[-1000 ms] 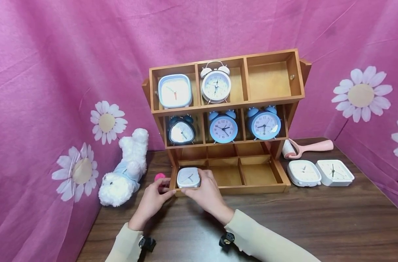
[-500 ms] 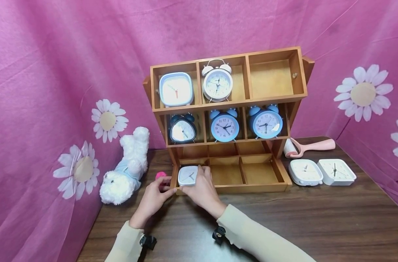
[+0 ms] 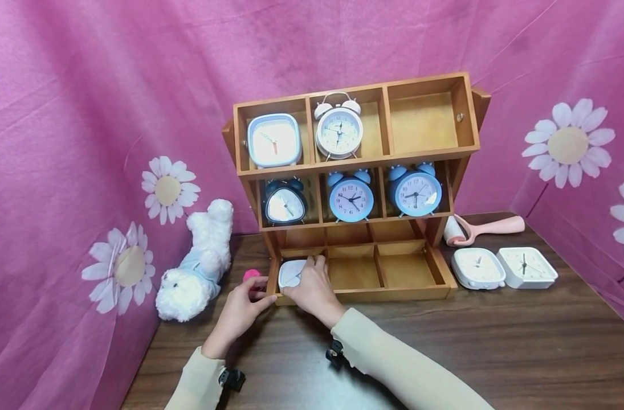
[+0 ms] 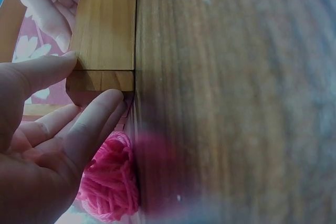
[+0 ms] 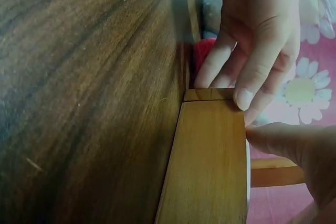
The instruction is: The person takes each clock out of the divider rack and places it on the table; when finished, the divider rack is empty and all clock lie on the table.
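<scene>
A white square alarm clock (image 3: 289, 273) lies face up in the bottom left compartment of the wooden shelf (image 3: 394, 295). My right hand (image 3: 314, 288) holds it from the right, its fingers over the right part of the face and the thumb at the front. In the right wrist view, the right thumb (image 5: 278, 139) sits by the shelf's front board, where a white sliver of the clock shows. My left hand (image 3: 242, 307) grips the shelf's front left corner, thumb on the front edge and fingers against the side, as the left wrist view shows.
Several clocks stand in the upper tiers, among them a blue twin-bell clock (image 3: 351, 199). Right of the shelf are two white clocks (image 3: 478, 269) (image 3: 527, 267) and a pink lint roller (image 3: 496, 226). Left are a plush toy (image 3: 194, 273) and a pink yarn ball (image 4: 111, 179).
My right hand has shifted left over the white clock, so its fingers cover more of the face. The left hand stays at the shelf's corner.
</scene>
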### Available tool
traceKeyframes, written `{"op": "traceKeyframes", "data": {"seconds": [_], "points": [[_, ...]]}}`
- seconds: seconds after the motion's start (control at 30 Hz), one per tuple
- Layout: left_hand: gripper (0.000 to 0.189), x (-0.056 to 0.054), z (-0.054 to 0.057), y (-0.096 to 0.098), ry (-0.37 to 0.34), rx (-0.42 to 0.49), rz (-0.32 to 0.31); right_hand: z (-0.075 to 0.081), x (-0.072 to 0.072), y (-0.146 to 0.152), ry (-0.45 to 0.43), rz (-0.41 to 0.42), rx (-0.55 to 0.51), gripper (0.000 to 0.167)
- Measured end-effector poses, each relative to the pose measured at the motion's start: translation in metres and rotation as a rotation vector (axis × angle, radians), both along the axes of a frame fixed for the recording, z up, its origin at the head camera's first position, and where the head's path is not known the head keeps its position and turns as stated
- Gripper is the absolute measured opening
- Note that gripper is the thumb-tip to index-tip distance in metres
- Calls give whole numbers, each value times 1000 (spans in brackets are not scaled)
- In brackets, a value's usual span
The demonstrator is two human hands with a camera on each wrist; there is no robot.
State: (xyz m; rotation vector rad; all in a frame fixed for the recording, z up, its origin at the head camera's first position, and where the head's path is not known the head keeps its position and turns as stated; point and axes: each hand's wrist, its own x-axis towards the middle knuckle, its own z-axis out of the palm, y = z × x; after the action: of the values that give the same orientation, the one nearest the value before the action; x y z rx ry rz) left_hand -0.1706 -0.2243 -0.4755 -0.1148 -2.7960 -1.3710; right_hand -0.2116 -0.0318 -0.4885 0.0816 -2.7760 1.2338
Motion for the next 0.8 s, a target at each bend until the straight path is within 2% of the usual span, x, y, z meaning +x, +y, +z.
{"op": "traceKeyframes", "data": {"seconds": [0.1, 0.27, 0.33, 0.37, 0.43, 0.53, 0.6, 0.67, 0.8], "points": [[43, 0, -1, 0, 0, 6, -2, -14, -9, -2, 12, -23, 20, 109], [42, -1, -1, 0, 3, 3, 0, 17, 3, 0, -48, 6, 17, 99], [42, 0, -1, 0, 3, -1, 3, 25, 6, 0, -66, 14, 17, 97], [42, 0, -1, 0, 2, -2, 3, 24, 6, -1, -69, 9, 31, 96], [42, 0, -1, 0, 1, -1, 2, 14, -1, -3, -65, -5, 45, 98], [42, 0, -1, 0, 1, 4, -2, -13, -16, -6, -35, -24, 77, 103], [42, 0, -1, 0, 2, 6, -2, -25, -23, -8, -25, -22, 74, 105], [43, 0, -1, 0, 1, 6, -2, -29, -26, -8, -28, -14, 66, 107], [43, 0, -1, -2, 4, 10, -4, -23, -25, -8, -59, -3, 32, 111]]}}
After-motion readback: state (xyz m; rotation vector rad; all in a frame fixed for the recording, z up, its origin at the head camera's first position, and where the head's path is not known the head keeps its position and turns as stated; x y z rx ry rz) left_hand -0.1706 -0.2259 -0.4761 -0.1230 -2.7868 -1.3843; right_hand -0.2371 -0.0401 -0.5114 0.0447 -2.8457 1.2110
